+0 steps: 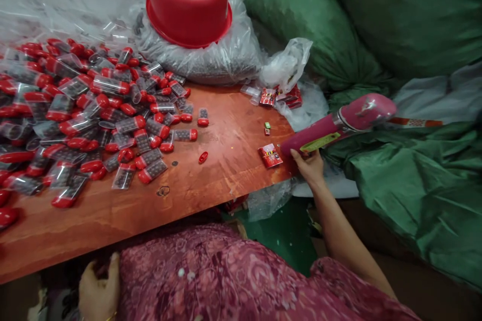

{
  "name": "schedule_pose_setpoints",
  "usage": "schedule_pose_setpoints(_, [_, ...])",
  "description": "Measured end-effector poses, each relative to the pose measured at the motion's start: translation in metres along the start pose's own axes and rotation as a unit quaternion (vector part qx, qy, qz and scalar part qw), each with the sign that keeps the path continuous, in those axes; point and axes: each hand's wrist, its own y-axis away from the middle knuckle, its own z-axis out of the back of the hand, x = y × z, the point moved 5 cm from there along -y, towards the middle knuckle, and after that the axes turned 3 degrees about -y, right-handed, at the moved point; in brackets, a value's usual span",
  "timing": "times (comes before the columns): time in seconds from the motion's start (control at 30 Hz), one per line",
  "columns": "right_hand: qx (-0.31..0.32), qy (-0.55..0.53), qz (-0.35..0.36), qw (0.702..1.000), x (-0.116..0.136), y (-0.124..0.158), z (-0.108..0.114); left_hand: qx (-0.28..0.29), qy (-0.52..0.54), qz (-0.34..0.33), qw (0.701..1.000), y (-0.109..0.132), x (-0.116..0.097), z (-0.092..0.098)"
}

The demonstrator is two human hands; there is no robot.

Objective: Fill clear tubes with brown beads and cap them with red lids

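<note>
My right hand point(309, 164) is wrapped round the lower end of a pink flask point(320, 133), which tilts up to the right over the table's right end. Just left of that hand lies a red printed packet point(270, 155). My left hand point(100, 286) is low at the left, below the table edge and beside the patterned clothing; its thumb and fingers are apart and nothing shows between them. A heap of clear tubes with red caps point(90, 110), filled with small dark balls, covers the left of the wooden table point(222, 175). One loose red cap point(203, 157) lies mid-table.
An upturned red tub point(190, 2) rests on a clear plastic bag point(211, 62) at the back. More red packets point(291, 96) lie near a crumpled bag point(288, 65). Large green sacks point(406, 15) crowd the right side. A tiny green-and-white item point(267, 128) sits near the packet.
</note>
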Motion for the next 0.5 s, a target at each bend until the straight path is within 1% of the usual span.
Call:
schedule_pose_setpoints(0.07, [0.0,0.006,0.011,1.0,-0.006,-0.004,-0.003,0.026,-0.004,-0.02,0.999,0.003,-0.011,-0.007])
schedule_pose_setpoints(0.17, [-0.013,0.039,0.012,0.999,-0.015,-0.011,-0.005,0.035,-0.053,-0.093,0.994,0.003,-0.034,-0.012])
schedule_pose_setpoints(0.2, [-0.015,0.052,0.012,0.998,-0.016,-0.013,-0.006,0.041,-0.069,-0.108,0.991,0.002,-0.039,-0.013])
schedule_pose_setpoints(0.3, [-0.015,0.073,0.011,0.997,-0.017,-0.012,-0.005,0.066,-0.093,-0.124,0.986,-0.002,-0.048,-0.016])
schedule_pose_setpoints(0.4, [-0.053,0.103,-0.008,0.993,-0.012,0.007,0.003,0.064,-0.097,-0.15,0.982,-0.003,-0.048,-0.017])
schedule_pose_setpoints(0.47, [-0.068,0.148,-0.016,0.987,-0.004,0.027,0.006,0.034,-0.093,-0.188,0.977,-0.001,-0.044,-0.017])
schedule_pose_setpoints(0.5, [-0.062,0.177,-0.014,0.982,0.001,0.037,0.004,0.014,-0.09,-0.212,0.973,0.001,-0.042,-0.016])
